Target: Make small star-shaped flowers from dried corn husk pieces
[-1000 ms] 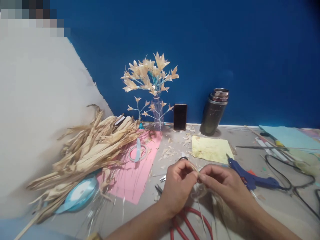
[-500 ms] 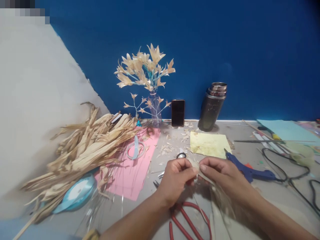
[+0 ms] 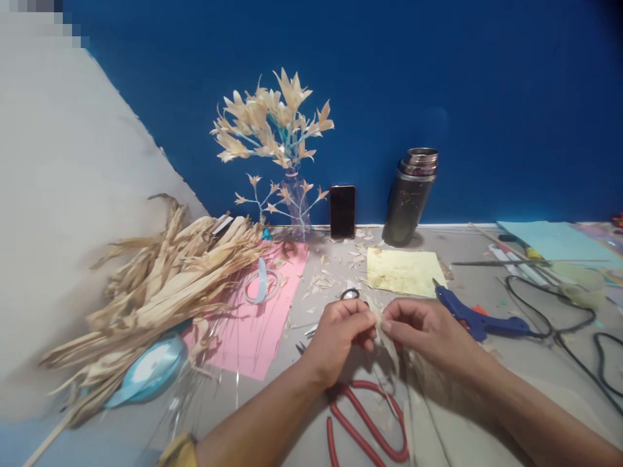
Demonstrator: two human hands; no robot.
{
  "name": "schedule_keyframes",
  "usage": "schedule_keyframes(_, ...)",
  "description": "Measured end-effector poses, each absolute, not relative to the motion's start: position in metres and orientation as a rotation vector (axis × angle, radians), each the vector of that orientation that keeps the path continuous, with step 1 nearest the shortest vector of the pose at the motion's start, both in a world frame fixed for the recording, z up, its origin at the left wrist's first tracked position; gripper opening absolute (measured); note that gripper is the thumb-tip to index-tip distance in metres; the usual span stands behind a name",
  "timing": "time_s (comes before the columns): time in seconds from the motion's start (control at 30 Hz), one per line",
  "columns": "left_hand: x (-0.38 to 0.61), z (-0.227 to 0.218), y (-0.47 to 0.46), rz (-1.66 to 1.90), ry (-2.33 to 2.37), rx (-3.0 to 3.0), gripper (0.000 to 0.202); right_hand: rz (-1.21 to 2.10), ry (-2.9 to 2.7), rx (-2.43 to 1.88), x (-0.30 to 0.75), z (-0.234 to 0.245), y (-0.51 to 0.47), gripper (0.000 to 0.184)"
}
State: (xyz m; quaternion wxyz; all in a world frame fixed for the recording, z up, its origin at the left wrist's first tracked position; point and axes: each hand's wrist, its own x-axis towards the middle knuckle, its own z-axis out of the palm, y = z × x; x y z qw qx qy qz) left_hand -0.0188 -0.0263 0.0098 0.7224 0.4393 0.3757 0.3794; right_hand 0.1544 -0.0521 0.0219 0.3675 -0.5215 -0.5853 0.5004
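Observation:
Between my two hands is a pale strip of corn husk [image 3: 389, 347], hanging down from the fingertips. My left hand [image 3: 343, 337] pinches it between thumb and forefinger. My right hand [image 3: 418, 331] pinches the same strip close by, its fingers curled. Below my hands lie the red handles of a pair of pliers or cutters [image 3: 372, 421]. A black finger loop [image 3: 350, 294], seemingly of scissors, shows just behind my left hand. To the right of my right hand rests a blue glue gun [image 3: 479, 318].
A heap of dried corn husks [image 3: 180, 272] lies left, beside blue ribbon [image 3: 150, 370] and pink paper [image 3: 253, 353]. Husk flowers stand in a clear bottle [image 3: 298, 211] near a phone [image 3: 342, 211] and a flask [image 3: 409, 201]. Yellow paper [image 3: 406, 271] and a black cord [image 3: 530, 308] lie right.
My fingers have shifted slightly on the husk strip, and its free end now hangs down below them. The whole view has tilted a little, moving everything slightly up and left.

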Motion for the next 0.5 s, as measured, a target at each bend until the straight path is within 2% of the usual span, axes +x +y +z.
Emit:
schedule_keyframes(0.3, -0.014, 0.009, -0.0335, 0.899, 1.017, 1.217, 0.017, 0.952, -1.628, -1.374, 0.15, 0.0237, -0.0539, 0.019)
schedule_keyframes(0.5, -0.0169, 0.0103, -0.0331, 0.831, 0.891, 1.136, 0.023, 0.673, -1.934, -1.49, 0.1533, 0.0148, -0.0515, 0.015)
